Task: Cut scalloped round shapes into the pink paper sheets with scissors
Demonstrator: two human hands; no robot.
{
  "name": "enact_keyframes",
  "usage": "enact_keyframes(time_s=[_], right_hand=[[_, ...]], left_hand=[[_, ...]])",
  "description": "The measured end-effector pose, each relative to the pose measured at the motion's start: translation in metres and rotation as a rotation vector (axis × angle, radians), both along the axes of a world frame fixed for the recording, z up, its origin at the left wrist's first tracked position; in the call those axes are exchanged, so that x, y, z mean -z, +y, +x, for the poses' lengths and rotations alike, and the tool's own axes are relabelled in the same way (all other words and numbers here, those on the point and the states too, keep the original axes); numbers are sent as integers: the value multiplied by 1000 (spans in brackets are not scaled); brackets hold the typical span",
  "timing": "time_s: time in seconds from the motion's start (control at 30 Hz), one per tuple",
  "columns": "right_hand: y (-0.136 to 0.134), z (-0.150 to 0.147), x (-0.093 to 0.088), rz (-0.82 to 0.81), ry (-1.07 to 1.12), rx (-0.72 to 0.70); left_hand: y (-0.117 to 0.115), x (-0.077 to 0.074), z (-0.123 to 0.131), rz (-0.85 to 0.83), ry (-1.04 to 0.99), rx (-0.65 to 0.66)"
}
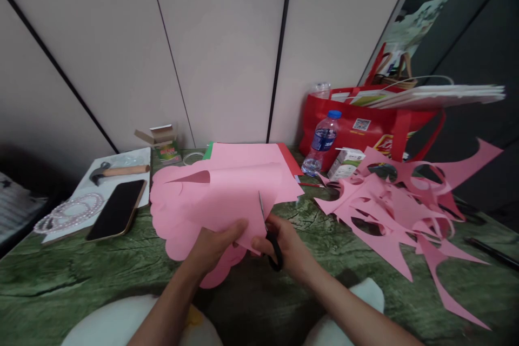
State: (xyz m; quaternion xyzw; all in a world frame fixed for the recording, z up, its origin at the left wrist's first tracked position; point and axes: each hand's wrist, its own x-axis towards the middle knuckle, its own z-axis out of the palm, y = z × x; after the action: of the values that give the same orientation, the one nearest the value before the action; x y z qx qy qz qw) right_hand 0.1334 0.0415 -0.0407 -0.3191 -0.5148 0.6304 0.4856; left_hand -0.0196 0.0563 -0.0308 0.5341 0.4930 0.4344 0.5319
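Observation:
My left hand (213, 248) pinches the near edge of a folded pink paper sheet (219, 194) with scalloped edges, held over the green marbled table (81, 275). My right hand (286, 248) grips black-handled scissors (270, 232), its fingers through the loops. The blades point up into the pink sheet just right of my left fingers. More pink sheets lie flat under the held one, on top of green and red sheets (290, 159).
A heap of pink paper offcuts (405, 205) covers the right side. A red bag (365, 124), a water bottle (322, 143) and a small carton (344, 163) stand behind it. A phone (117, 209), a hammer (117, 171), beads (68, 212) and an open small box (164, 143) lie left.

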Motion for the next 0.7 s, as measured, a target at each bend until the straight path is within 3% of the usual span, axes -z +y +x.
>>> enact_keyframes(time_s=[0.37, 0.7], right_hand=[[-2, 2, -3, -47, -80, 38], [-1, 1, 2, -52, -81, 50]], left_hand=[[0, -2, 0, -16, -57, 20], [1, -4, 3, -58, -181, -66]])
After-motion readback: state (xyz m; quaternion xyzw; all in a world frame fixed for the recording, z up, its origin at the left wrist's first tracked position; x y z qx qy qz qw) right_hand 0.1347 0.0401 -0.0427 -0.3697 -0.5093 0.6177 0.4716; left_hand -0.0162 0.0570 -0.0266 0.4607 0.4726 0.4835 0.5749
